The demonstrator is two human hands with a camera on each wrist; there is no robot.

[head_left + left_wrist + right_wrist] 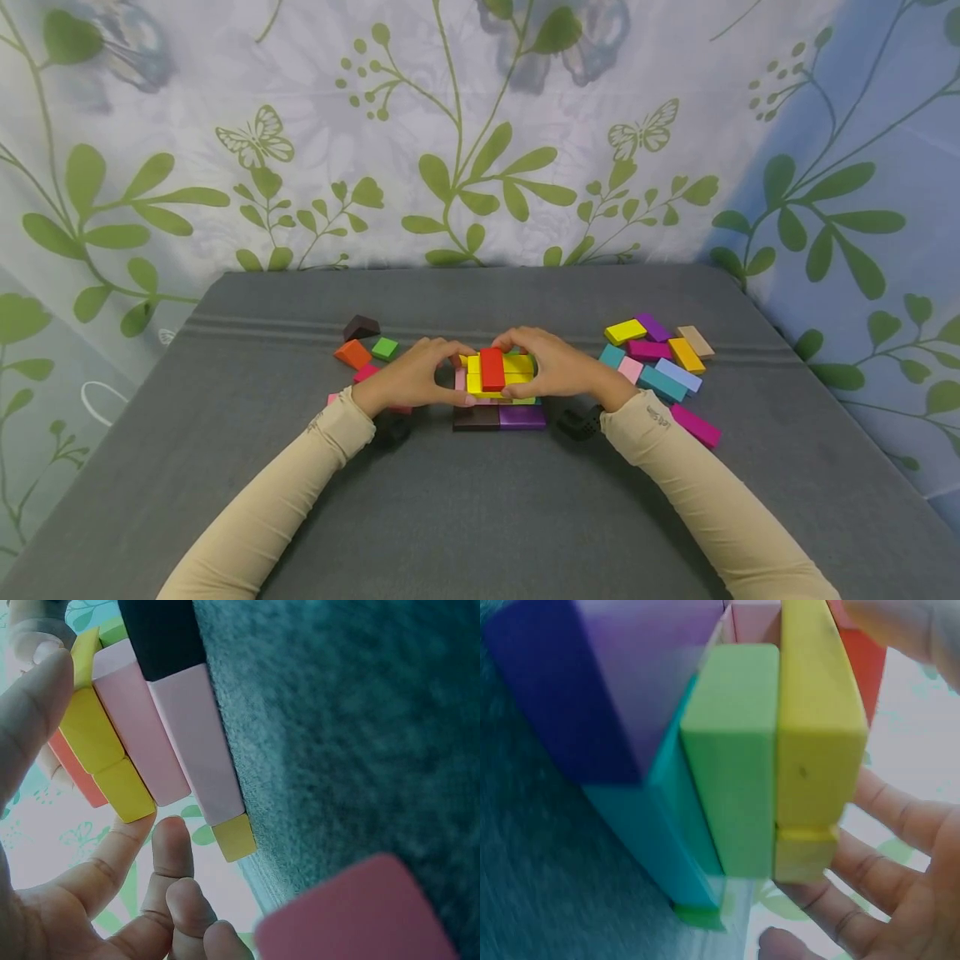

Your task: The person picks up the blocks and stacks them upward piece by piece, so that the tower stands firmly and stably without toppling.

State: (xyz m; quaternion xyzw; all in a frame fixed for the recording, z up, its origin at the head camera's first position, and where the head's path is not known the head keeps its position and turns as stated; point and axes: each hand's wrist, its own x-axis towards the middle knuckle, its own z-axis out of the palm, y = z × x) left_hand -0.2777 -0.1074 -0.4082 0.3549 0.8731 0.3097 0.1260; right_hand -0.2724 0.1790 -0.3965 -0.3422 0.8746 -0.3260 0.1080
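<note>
A stack of coloured blocks stands mid-table, with yellow blocks (518, 364) in its upper layer and a red block (492, 369) lying across them. My left hand (415, 372) grips the yellow blocks at their left end, thumb in front and forefinger behind. Across the stack, my right hand (551, 365) holds the red block, thumb by its near end and forefinger by its far end. Pink blocks (142, 724) show under the yellow ones on the left; a light green block (731, 765) and a teal block (660, 832) show on the right.
A dark brown block (476, 418) and a purple block (522, 417) lie along the stack's front. Loose blocks, among them an orange one (352, 354) and a green one (385, 348), lie to the left. Several more, including a magenta block (695, 425), are scattered to the right.
</note>
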